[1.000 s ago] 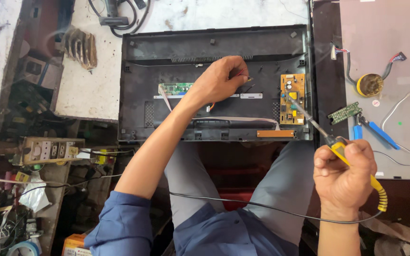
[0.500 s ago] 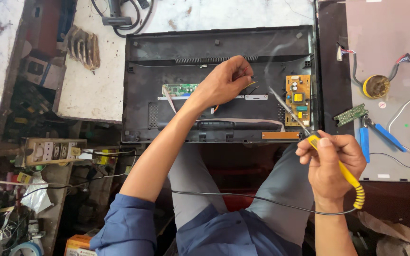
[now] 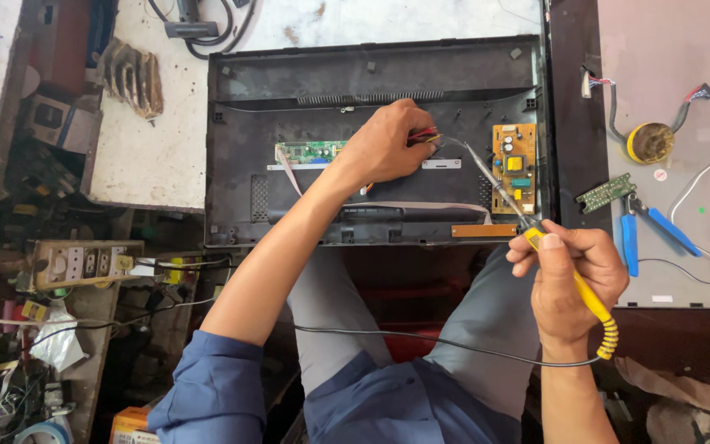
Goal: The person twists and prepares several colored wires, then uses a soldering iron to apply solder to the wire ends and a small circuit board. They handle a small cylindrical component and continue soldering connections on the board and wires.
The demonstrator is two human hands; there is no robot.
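The left hand [image 3: 384, 148] pinches what looks like a small bundle of red and yellow wires [image 3: 422, 136] at its fingertips, over the open black monitor back [image 3: 371, 74]. The right hand [image 3: 573, 275] has its fingers closed around a yellow-handled soldering iron [image 3: 573, 279], whose tip reaches just beside those wires. Beyond the tip sits an orange circuit board [image 3: 514, 164]; right of the right hand lie blue-handled pliers [image 3: 647, 230]

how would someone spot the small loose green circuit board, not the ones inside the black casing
Start at the big black casing lying open in the middle, then move right past its edge onto the grey panel. The small green circuit board lies tilted there, just above the blue-handled pliers and below the round yellow tin. Unlike the orange board inside the casing, it lies loose.
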